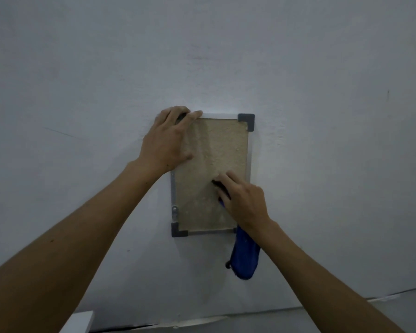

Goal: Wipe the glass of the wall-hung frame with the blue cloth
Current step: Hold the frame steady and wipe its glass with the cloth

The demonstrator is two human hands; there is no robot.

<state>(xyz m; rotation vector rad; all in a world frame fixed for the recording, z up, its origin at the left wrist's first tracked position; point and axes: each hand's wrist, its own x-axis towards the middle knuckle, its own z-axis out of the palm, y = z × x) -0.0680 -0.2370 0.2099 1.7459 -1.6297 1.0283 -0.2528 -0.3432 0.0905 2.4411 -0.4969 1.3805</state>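
A small upright frame with grey corner pieces and a tan, speckled panel under glass hangs on the wall. My left hand grips its upper left corner, fingers curled over the top edge and thumb lying on the glass. My right hand presses the blue cloth against the lower right part of the glass. Most of the cloth hangs down below my wrist, past the frame's bottom edge. The frame's lower right corner is hidden behind my hand and the cloth.
The pale grey wall fills the view around the frame. A white block shows at the bottom left. A pale baseboard strip runs along the wall's foot at the lower right.
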